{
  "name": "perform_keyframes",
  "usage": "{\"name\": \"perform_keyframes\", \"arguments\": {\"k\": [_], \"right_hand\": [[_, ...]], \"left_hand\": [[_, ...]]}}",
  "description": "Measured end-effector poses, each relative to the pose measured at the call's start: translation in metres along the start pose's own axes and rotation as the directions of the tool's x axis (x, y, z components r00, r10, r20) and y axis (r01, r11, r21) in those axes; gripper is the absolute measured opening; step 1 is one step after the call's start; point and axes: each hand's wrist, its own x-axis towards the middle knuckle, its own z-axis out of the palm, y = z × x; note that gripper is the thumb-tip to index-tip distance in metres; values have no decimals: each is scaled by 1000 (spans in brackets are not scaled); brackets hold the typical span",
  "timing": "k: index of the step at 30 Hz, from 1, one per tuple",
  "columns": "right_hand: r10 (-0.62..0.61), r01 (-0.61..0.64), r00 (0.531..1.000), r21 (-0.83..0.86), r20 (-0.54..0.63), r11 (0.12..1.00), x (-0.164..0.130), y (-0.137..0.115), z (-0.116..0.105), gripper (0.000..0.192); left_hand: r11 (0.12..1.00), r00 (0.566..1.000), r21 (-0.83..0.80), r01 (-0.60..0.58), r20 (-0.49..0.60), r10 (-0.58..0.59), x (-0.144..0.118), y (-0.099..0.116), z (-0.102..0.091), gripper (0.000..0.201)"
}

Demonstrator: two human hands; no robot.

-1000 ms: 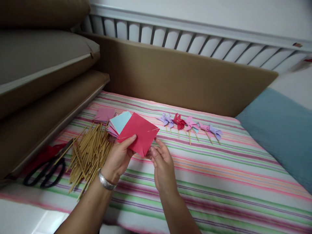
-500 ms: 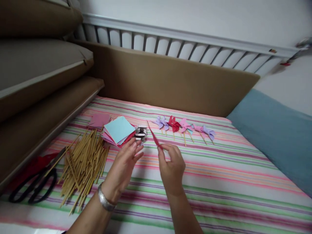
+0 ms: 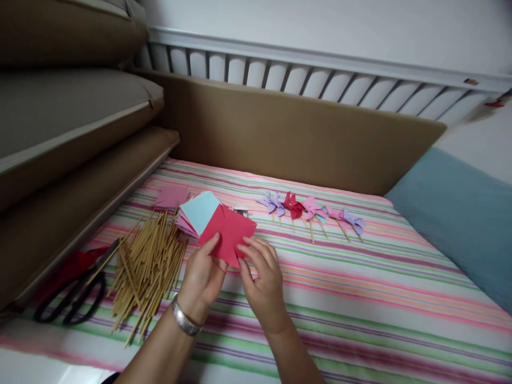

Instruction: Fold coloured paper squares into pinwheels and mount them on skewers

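A square of red paper [image 3: 229,230] with slits cut in from its corners is held up in front of me. My left hand [image 3: 206,272] grips its lower left side, thumb on top and fingers beneath. At the lower right corner, my right hand [image 3: 262,272] pinches the same sheet between thumb and fingers. Just behind the red sheet lies a stack of coloured paper squares [image 3: 199,209], light blue on top. A small metallic object [image 3: 240,209], mostly hidden by the sheet, lies beside the stack.
A heap of thin wooden sticks [image 3: 150,272] lies left of my hands, near black-handled scissors [image 3: 76,298]. Pink paper squares [image 3: 172,196] lie farther back. Several paper pinwheels [image 3: 294,205] on sticks form a row at right. Brown cushions [image 3: 80,112] are piled left; a brown panel [image 3: 288,133] stands behind.
The red paper has turned from edge-on to flat facing me and moved left. My left hand, empty and spread before, has closed on it. My view has shifted slightly left.
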Motion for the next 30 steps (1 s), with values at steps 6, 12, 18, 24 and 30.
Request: {"name": "perform_keyframes", "arguments": {"k": [6,12,18,24,30], "right_hand": [[100,-92,992,106,-72,990,4,2,-7,28],[150,-135,987,216,-53,967,5,-2,-14,21],[79,-80,997,119,7,990,5,-6,-13,23],[28,-30,997,35,68,999,4,-8,-7,26],[13,-15,998,37,65,999,3,-6,-5,28]], "left_hand": [[997,996,0,-73,50,73,0,9,3,32],[997,993,21,-74,95,72,-1,12,4,34],[999,991,30,-40,131,35,0,14,1,34],[999,991,33,-3,136,-2,2,12,-2,32],[1000,988,29,5,152,-9,2,13,-1,35]]}}
